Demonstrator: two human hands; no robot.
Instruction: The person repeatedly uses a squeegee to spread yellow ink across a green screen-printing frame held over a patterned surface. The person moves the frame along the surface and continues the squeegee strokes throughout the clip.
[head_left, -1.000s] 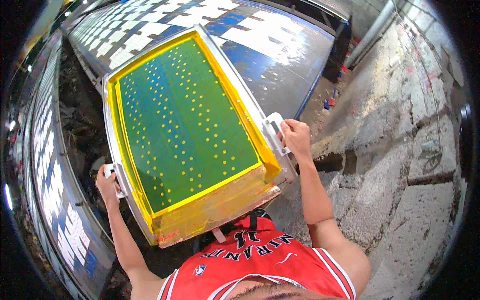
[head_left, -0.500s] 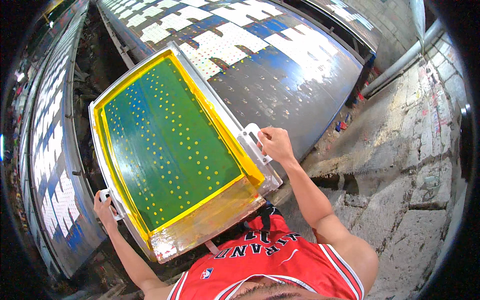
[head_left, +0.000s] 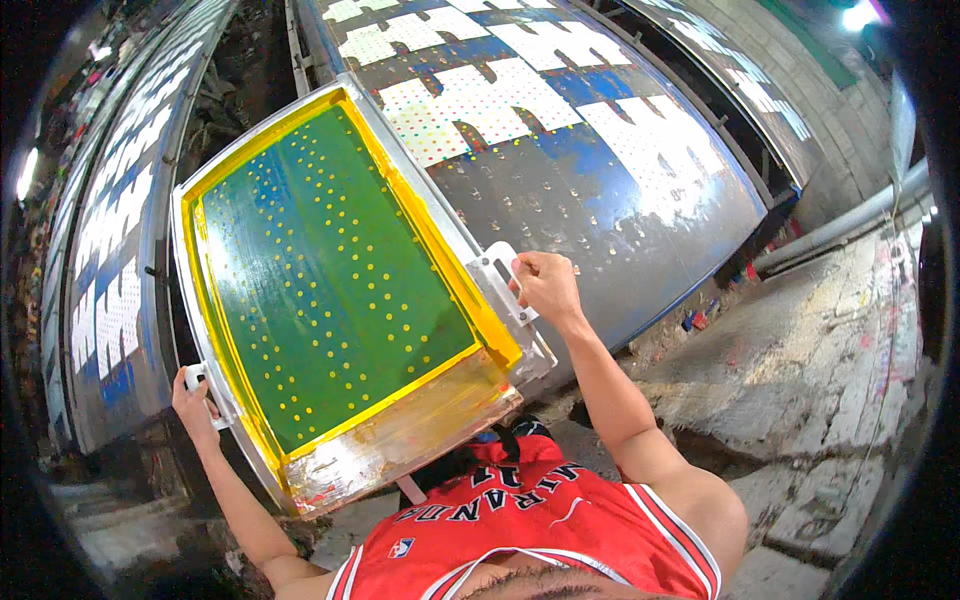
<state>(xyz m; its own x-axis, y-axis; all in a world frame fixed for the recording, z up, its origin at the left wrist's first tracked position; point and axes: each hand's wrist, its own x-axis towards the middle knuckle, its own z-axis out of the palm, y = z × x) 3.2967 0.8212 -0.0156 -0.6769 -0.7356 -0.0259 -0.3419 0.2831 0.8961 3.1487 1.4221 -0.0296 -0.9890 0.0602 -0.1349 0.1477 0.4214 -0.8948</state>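
A large screen printing frame [head_left: 335,270] is held up in front of me, with green mesh, rows of small yellow dots and a yellow taped border. White handles stick out from its two long sides. My left hand [head_left: 196,402] is closed round the left handle [head_left: 222,395]. On the other side, the fingers of my right hand [head_left: 547,285] wrap the right handle [head_left: 507,280]. Across the near end of the frame runs a brownish, paint-smeared strip [head_left: 400,430]. The frame hides part of the long table beyond it.
White fabric pieces [head_left: 480,105] with coloured dots lie on the long dark printing table [head_left: 560,215] ahead. Another long table [head_left: 125,270] with white pieces runs along the left. At right are a grey pipe [head_left: 840,220] and a worn concrete floor [head_left: 790,370].
My view has turned, so the tables have shifted to the right and lower part in the picture. The frame stays in both hands, almost unmoved relative to me.
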